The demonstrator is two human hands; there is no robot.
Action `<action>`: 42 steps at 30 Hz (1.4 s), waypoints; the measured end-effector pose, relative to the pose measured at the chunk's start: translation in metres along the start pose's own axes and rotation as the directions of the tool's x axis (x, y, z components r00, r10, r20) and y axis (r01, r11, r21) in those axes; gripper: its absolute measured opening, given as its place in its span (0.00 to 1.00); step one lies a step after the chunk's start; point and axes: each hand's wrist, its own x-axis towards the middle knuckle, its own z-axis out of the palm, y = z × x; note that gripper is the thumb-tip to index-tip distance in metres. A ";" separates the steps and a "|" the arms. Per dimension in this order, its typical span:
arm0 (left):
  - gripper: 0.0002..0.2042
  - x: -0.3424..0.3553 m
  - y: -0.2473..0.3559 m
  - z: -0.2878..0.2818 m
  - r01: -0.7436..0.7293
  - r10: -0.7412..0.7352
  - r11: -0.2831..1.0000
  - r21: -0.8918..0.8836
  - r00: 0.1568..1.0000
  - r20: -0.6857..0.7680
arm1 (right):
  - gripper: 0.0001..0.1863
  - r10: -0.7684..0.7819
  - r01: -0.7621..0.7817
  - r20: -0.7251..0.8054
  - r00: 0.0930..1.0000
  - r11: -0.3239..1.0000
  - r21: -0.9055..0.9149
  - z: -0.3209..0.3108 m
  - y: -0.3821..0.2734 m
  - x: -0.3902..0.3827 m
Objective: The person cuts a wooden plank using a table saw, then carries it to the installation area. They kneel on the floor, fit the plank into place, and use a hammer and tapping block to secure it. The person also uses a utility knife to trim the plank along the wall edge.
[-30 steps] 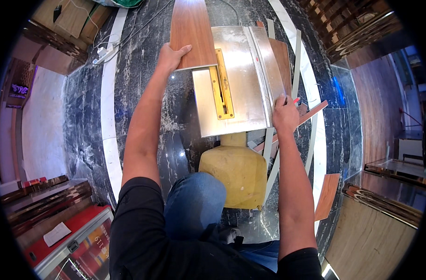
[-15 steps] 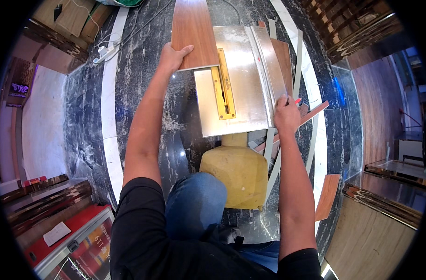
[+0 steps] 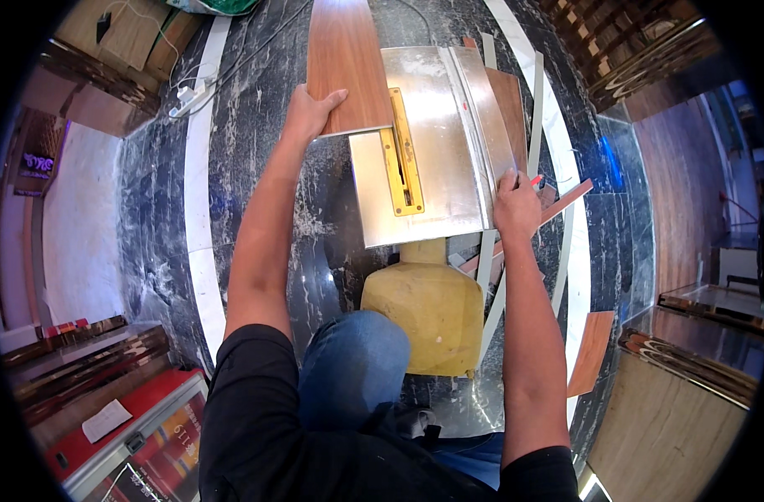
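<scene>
1. The left hand [image 3: 308, 110] gripped the left edge of a brown wooden plank [image 3: 348, 67], its thumb laid flat on top and its other fingers mostly hidden at the edge.
2. The plank lay over the far left part of a metal surface [image 3: 444, 159] and jutted past its left side; its near right corner overlapped the left side of a yellow slotted insert [image 3: 411, 163].
3. The right hand [image 3: 517, 205] rested at the surface's right edge with its fingers curled; whether they pinched anything could not be told. A small red piece [image 3: 536, 180] showed just beside it.
4. A yellow block [image 3: 424, 322] stood at the near side of the surface, beside the person's denim-covered knee [image 3: 352, 360].
5. Pale strips [image 3: 536, 109] and a brown offcut [image 3: 591, 351] lay to the right on the dark floor [image 3: 256, 100].
</scene>
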 end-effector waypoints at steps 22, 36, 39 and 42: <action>0.32 -0.053 -0.013 -0.002 -0.058 0.059 0.998 -0.008 0.998 0.004 | 0.26 -0.021 0.021 -0.021 1.000 1.000 -0.001 -0.002 -0.004 -0.004; 0.33 -0.101 0.009 -0.002 -0.004 0.005 1.000 -0.007 1.000 0.020 | 0.28 -0.008 0.008 0.004 1.000 1.000 -0.004 -0.005 -0.001 -0.003; 0.33 -0.104 0.002 -0.004 -0.028 0.027 0.999 0.016 0.999 0.022 | 0.28 0.000 0.000 0.002 1.000 1.000 0.007 -0.006 -0.003 -0.005; 0.33 -0.109 -0.006 -0.007 -0.020 0.020 1.000 0.013 1.000 0.014 | 0.27 -0.006 0.007 -0.004 1.000 1.000 0.021 -0.004 -0.004 -0.006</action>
